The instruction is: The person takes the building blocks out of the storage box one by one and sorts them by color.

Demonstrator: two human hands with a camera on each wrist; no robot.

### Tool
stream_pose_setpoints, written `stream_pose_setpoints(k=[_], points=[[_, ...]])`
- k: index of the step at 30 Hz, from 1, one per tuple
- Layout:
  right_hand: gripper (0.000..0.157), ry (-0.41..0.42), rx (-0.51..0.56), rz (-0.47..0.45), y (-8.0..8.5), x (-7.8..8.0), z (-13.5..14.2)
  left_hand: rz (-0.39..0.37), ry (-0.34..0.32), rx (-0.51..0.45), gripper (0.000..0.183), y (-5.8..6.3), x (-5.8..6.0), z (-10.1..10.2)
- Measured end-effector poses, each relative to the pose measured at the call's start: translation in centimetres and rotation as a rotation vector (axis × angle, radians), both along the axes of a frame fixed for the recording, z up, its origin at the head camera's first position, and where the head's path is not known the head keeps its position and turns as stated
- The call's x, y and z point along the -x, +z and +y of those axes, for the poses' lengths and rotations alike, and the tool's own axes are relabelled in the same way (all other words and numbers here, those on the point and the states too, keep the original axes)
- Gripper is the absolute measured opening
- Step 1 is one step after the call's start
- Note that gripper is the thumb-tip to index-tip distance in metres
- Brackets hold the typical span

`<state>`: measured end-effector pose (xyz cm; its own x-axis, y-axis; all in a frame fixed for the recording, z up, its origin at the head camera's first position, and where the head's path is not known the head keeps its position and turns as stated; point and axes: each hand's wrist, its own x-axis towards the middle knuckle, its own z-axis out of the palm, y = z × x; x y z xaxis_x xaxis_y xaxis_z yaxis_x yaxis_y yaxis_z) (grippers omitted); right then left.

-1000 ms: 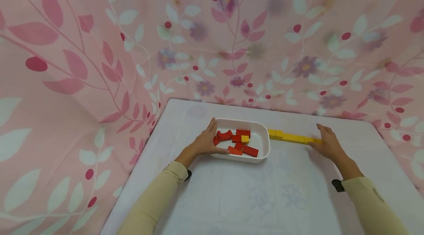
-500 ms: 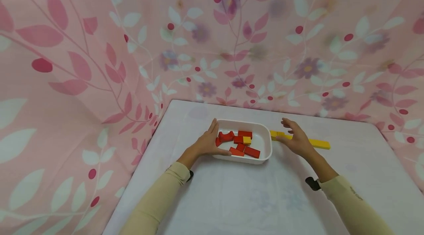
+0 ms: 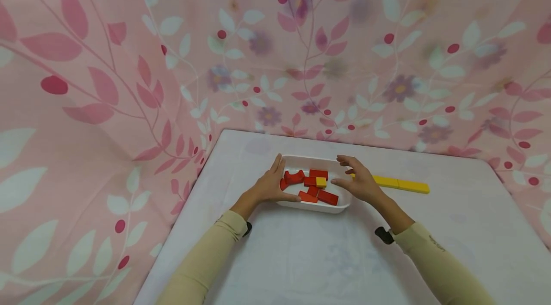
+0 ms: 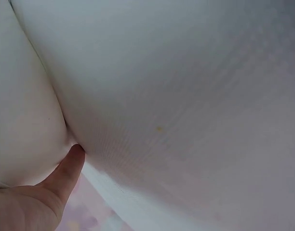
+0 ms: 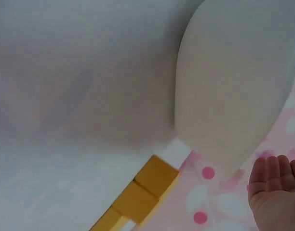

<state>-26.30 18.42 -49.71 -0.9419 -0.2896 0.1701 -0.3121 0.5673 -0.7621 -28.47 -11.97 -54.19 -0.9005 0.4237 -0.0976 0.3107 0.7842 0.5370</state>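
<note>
A white plastic bin [image 3: 313, 207] sits toward the back of the table. Inside lie several red blocks [image 3: 328, 197], one of them an arch [image 3: 294, 177], and a small yellow block [image 3: 321, 181]. My left hand [image 3: 268, 188] rests against the bin's left end, fingers straight along the rim and thumb at the near side. In the left wrist view, a fingertip of the left hand [image 4: 51, 195] meets the bin's outer wall [image 4: 22, 106]. Over the bin's right end, my right hand [image 3: 365, 186] hovers with loosely bent, spread fingers, holding nothing.
A row of yellow blocks [image 3: 413, 186] extends right from the bin, partly hidden behind the right hand. The right wrist view shows these yellow blocks [image 5: 138, 201] near the bin. A floral pink cloth [image 3: 310, 56] hangs behind the white-covered table [image 3: 301, 257].
My right hand has swept left along the yellow row, from its right part to above the bin's right end. The left hand keeps its place at the bin.
</note>
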Motion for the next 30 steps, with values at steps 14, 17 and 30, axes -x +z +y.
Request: stream_pose_setpoints(k=[14, 17, 30], points=[[0.062, 0.072, -0.033, 0.004, -1.7, 1.2, -3.6, 0.023, -0.016, -0.002, 0.136, 0.0, -0.1, -0.3], [0.063, 0.1, -0.034, -0.028, -2.2, 1.7, -3.7, 0.019, -0.002, 0.0, 0.135, -0.2, -0.2, -0.4], [0.052, 0.098, -0.1, -0.002, -3.0, 2.3, -3.6, 0.023, -0.006, -0.066, 0.139, -0.3, -0.2, -0.7]])
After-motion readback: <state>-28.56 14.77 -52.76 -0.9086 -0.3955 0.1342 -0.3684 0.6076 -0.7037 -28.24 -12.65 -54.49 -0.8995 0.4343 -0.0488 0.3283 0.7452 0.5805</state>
